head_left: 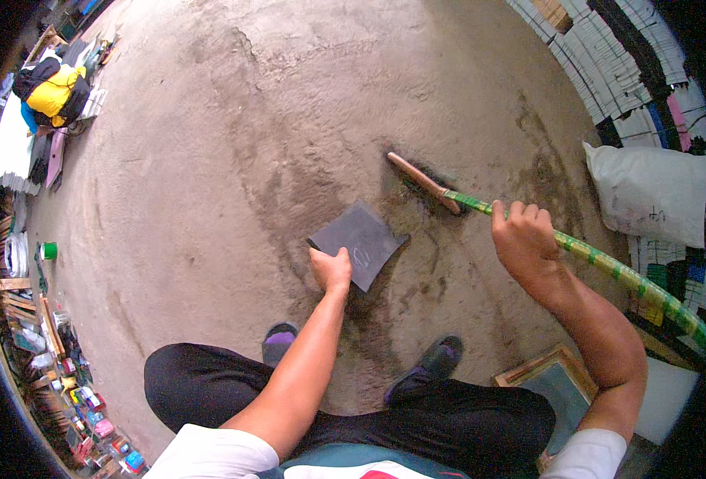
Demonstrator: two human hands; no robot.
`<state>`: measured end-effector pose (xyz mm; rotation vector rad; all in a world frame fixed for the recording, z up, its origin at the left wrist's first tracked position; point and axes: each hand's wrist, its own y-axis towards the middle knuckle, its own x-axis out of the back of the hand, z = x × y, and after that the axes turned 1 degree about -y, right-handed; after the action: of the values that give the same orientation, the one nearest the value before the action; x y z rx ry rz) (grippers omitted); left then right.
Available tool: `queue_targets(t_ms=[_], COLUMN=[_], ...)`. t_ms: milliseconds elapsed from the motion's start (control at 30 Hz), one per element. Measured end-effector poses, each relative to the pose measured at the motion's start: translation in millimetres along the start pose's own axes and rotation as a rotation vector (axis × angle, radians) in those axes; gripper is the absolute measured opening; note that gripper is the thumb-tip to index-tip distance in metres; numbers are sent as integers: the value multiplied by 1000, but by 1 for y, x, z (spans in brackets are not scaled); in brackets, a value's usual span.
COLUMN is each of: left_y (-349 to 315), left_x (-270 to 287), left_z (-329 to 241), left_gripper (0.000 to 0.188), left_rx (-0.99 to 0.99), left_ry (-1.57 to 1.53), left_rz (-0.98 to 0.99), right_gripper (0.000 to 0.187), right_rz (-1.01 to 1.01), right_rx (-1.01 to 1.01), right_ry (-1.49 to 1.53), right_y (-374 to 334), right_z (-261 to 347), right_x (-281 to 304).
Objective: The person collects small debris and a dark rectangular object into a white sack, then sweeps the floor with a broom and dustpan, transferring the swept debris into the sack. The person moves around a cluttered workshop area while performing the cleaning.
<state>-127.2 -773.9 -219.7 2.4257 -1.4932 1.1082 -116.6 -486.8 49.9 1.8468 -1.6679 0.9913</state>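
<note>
In my left hand is a dark grey flat sheet with a pale scribble on it, pinched at its near left edge and held low over the floor. My right hand grips the green-and-yellow wrapped handle of a broom. The broom's reddish-brown head rests on the floor just beyond and to the right of the sheet, apart from it. Dark dirt lies around the bristles, which are mostly hidden under the head.
Stained concrete floor spreads all round. Stacked bundles and a white sack stand at right, a wood-framed panel near my right knee. Shelves with cans line the left; another person bends at far left.
</note>
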Motion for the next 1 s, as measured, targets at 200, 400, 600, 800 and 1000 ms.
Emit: queue_targets(t_ms=[200, 400, 600, 800, 1000], left_y=[-7, -9, -7, -13, -15], left_x=[-14, -11, -12, -17, -19], left_z=[-4, -11, -6, -4, 4], left_gripper=[48, 47, 48, 47, 44], left_rx=[56, 102, 91, 66, 59], left_ry=[14, 60, 19, 40, -147], left_rz=[7, 37, -4, -14, -42], right_gripper=[26, 32, 34, 33, 34], right_rz=[-33, 4, -28, -70, -66], right_rx=[76, 82, 1, 98, 143], right_ry=[109, 183, 144, 63, 135], right_y=[-2, -15, -11, -11, -24], right_z=[4, 5, -16, 10, 9], right_x=[21, 32, 37, 28, 45])
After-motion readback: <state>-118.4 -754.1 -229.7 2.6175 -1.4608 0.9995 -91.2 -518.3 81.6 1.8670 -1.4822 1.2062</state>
